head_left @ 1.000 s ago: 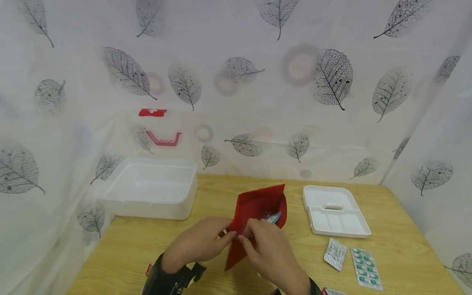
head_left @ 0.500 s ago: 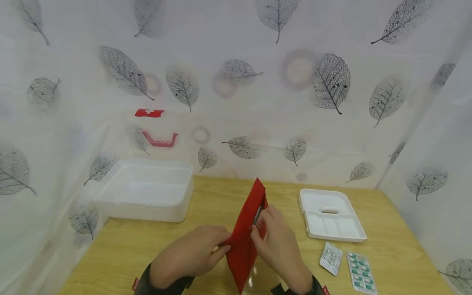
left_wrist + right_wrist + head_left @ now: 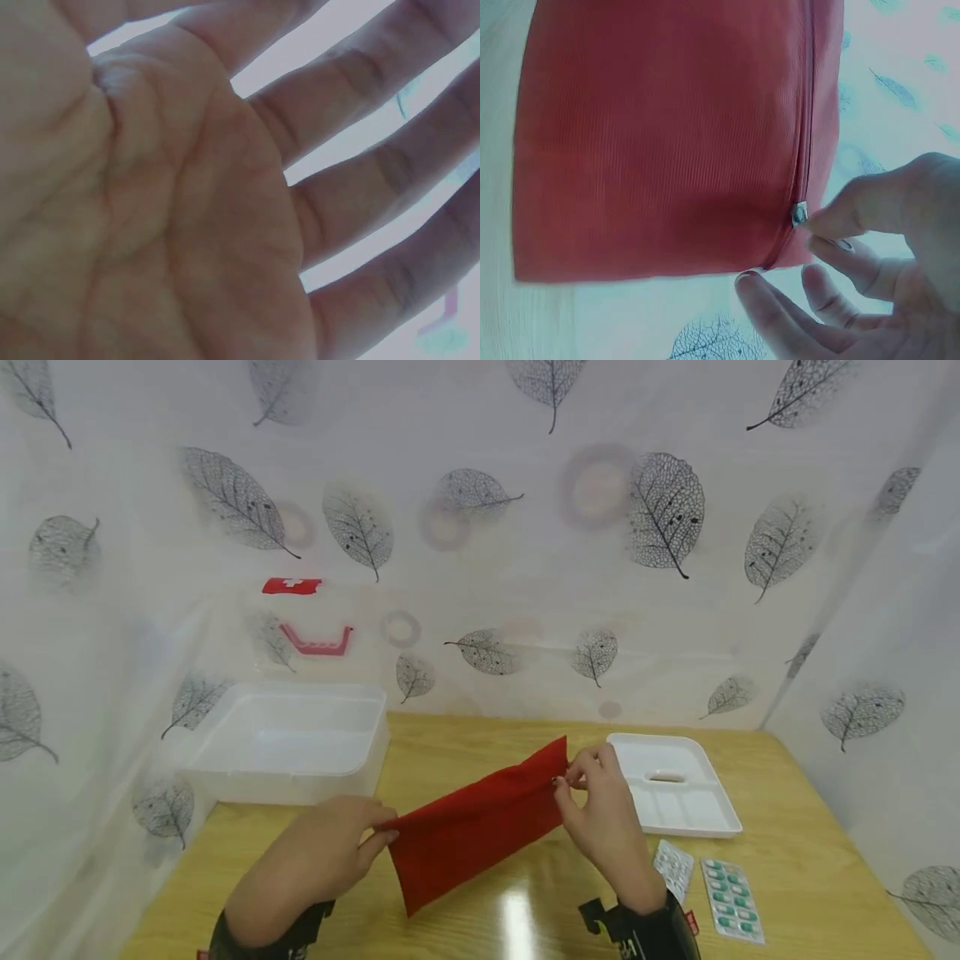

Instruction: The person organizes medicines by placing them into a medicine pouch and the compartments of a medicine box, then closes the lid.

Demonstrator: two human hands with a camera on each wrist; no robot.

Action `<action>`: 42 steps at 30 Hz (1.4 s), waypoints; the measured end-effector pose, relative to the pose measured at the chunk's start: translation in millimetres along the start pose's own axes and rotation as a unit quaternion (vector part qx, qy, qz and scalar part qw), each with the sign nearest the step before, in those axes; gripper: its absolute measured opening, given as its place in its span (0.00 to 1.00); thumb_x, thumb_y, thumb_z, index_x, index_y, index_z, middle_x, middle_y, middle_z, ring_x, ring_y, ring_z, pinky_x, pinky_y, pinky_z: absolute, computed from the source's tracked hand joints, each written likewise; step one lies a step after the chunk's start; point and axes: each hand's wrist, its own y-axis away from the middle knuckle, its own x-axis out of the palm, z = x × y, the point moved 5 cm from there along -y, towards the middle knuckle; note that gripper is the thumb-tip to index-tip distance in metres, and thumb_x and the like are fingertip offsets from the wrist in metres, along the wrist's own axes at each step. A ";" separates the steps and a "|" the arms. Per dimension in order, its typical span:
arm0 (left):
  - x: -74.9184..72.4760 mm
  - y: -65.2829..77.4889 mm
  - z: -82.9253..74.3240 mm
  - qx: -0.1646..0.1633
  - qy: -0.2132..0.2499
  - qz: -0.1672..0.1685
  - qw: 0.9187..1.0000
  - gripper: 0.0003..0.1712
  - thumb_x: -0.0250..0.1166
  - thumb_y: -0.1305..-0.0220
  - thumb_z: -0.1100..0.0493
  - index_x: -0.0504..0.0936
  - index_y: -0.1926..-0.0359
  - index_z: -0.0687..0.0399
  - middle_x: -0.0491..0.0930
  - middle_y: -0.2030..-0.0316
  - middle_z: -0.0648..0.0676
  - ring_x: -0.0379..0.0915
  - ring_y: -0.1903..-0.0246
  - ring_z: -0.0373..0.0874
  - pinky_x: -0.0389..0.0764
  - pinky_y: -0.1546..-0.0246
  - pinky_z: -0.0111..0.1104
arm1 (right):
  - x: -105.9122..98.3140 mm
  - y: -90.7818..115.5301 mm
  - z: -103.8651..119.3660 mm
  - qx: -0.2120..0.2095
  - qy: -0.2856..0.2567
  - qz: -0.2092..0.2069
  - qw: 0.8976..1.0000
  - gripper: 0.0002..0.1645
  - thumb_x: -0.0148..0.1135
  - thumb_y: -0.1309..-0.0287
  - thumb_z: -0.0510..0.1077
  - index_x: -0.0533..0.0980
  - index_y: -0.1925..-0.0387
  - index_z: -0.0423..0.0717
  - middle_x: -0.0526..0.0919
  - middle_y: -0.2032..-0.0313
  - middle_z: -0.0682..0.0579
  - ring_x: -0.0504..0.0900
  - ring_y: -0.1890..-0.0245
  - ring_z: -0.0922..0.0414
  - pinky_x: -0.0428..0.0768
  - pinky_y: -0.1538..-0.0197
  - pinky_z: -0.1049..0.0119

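Note:
A red zippered pouch [image 3: 480,818] is stretched between both hands over the middle of the table. My left hand [image 3: 318,864] pinches its left upper corner between thumb and index finger. In the left wrist view the palm [image 3: 187,202] fills the frame, other fingers spread, and the pouch is out of sight. At the pouch's right end my right hand [image 3: 607,818] pinches the zipper pull. The right wrist view shows the metal zipper slider [image 3: 800,214] near the pouch's end, the zipper line behind it drawn together. Whatever lies inside the pouch is hidden.
A white open bin [image 3: 292,743] stands at the back left. On the right lies a white compartment tray [image 3: 690,814], with a silver blister pack [image 3: 673,867] and a green-and-white capsule blister pack [image 3: 731,897] in front. A leaf-patterned curtain [image 3: 510,560] hangs behind the table.
The pouch was gaping with a pale item showing inside; now its zipper is drawn together. The right hand has moved right along the zipper, the left hand leftward, and the pouch has turned broadside.

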 end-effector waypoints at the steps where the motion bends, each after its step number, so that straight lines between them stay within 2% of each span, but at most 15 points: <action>1: -2.9 1.0 4.8 -0.012 0.001 0.000 1.000 0.03 0.68 0.34 0.55 0.86 0.65 0.38 0.82 0.67 0.37 0.68 0.69 0.37 0.73 0.66 0.36 | -2.3 -0.7 -0.7 0.004 -0.006 -0.001 1.000 0.14 0.65 0.45 0.28 0.69 0.75 0.44 0.74 0.59 0.47 0.83 0.61 0.51 0.86 0.55 0.55; 6: -12.6 7.5 23.9 -0.058 0.016 0.005 0.998 0.04 0.68 0.33 0.54 0.87 0.61 0.37 0.83 0.65 0.39 0.71 0.68 0.39 0.74 0.65 0.39 | -8.3 -0.2 -3.3 0.056 -0.023 0.022 0.998 0.13 0.66 0.43 0.31 0.71 0.74 0.46 0.88 0.56 0.47 0.89 0.64 0.52 0.86 0.61 0.59; 9: -16.0 9.4 31.0 -0.075 0.026 0.007 0.997 0.04 0.66 0.32 0.55 0.86 0.62 0.39 0.79 0.72 0.42 0.68 0.74 0.41 0.69 0.72 0.37 | -6.0 0.9 -0.3 0.070 -0.046 0.049 0.995 0.13 0.65 0.41 0.32 0.71 0.74 0.47 0.90 0.59 0.46 0.90 0.66 0.54 0.85 0.65 0.66; 12: -17.4 9.8 36.1 -0.098 0.022 -0.005 0.995 0.05 0.65 0.31 0.56 0.84 0.66 0.43 0.73 0.78 0.46 0.65 0.79 0.42 0.65 0.77 0.36 | -1.3 2.9 3.1 0.081 -0.085 0.071 0.991 0.12 0.64 0.39 0.31 0.71 0.73 0.46 0.89 0.58 0.45 0.89 0.68 0.54 0.83 0.67 0.71; 16: -12.6 2.6 33.3 -0.107 -0.003 -0.026 0.994 0.08 0.63 0.31 0.58 0.80 0.70 0.47 0.71 0.81 0.47 0.65 0.81 0.43 0.65 0.78 0.36 | 1.3 5.3 5.7 0.092 -0.110 0.074 0.987 0.13 0.63 0.40 0.29 0.71 0.73 0.45 0.89 0.58 0.44 0.89 0.71 0.56 0.82 0.70 0.73; 19: -5.0 -3.7 26.8 -0.105 -0.005 -0.019 0.994 0.08 0.64 0.31 0.58 0.79 0.70 0.49 0.74 0.79 0.46 0.67 0.80 0.43 0.68 0.78 0.36 | -0.1 4.6 8.8 0.081 -0.097 0.069 0.990 0.13 0.62 0.41 0.29 0.70 0.74 0.46 0.89 0.59 0.44 0.88 0.71 0.60 0.81 0.72 0.73; 23: 2.5 -8.2 20.3 -0.114 0.000 0.000 0.993 0.03 0.67 0.32 0.57 0.83 0.64 0.50 0.78 0.76 0.46 0.69 0.78 0.43 0.70 0.77 0.36 | -2.1 3.3 11.2 0.071 -0.084 0.079 0.991 0.13 0.62 0.42 0.30 0.70 0.74 0.47 0.89 0.59 0.45 0.88 0.71 0.62 0.81 0.72 0.72; 25: 4.2 -9.2 17.7 -0.120 0.002 0.003 0.993 0.04 0.68 0.33 0.56 0.84 0.59 0.50 0.78 0.76 0.46 0.71 0.79 0.41 0.70 0.77 0.36 | -3.5 3.7 12.4 0.070 -0.085 0.088 0.990 0.13 0.62 0.41 0.30 0.70 0.74 0.47 0.89 0.59 0.46 0.88 0.70 0.63 0.81 0.71 0.72; 30: 4.2 -9.5 7.6 -0.115 0.007 -0.004 0.993 0.08 0.68 0.33 0.56 0.83 0.55 0.49 0.77 0.79 0.46 0.73 0.84 0.39 0.71 0.79 0.35 | -7.9 4.5 17.7 0.063 -0.107 0.114 0.986 0.13 0.63 0.40 0.30 0.71 0.73 0.47 0.88 0.58 0.47 0.87 0.72 0.64 0.82 0.71 0.72; 33: 4.7 -9.1 -1.0 -0.108 -0.001 -0.007 0.994 0.07 0.69 0.34 0.54 0.82 0.59 0.48 0.77 0.78 0.45 0.72 0.81 0.39 0.72 0.77 0.35 | -6.8 6.1 23.8 0.033 -0.124 0.147 0.981 0.14 0.64 0.40 0.30 0.71 0.73 0.49 0.87 0.58 0.47 0.88 0.71 0.62 0.83 0.70 0.71; 35: 6.8 -9.4 -8.8 -0.091 -0.006 -0.006 0.996 0.08 0.70 0.35 0.53 0.81 0.60 0.48 0.77 0.77 0.45 0.72 0.78 0.40 0.74 0.75 0.36 | -4.4 8.2 28.5 0.005 -0.130 0.170 0.977 0.14 0.64 0.39 0.30 0.72 0.73 0.50 0.87 0.59 0.49 0.88 0.70 0.60 0.83 0.68 0.70; 38: 10.9 -10.5 -21.7 -0.044 -0.007 -0.006 0.999 0.12 0.71 0.36 0.51 0.79 0.59 0.50 0.77 0.75 0.46 0.70 0.75 0.42 0.75 0.72 0.38 | 0.9 11.4 35.5 -0.042 -0.125 0.197 0.972 0.14 0.65 0.38 0.32 0.72 0.71 0.51 0.87 0.61 0.52 0.87 0.68 0.62 0.84 0.65 0.71; 42: 14.8 -9.3 -30.8 -0.004 0.002 -0.004 1.000 0.10 0.68 0.34 0.54 0.77 0.61 0.53 0.74 0.78 0.47 0.69 0.78 0.42 0.72 0.76 0.36 | 8.1 16.0 39.5 -0.056 -0.111 0.222 0.967 0.13 0.65 0.37 0.35 0.73 0.70 0.54 0.85 0.64 0.56 0.85 0.68 0.67 0.84 0.64 0.71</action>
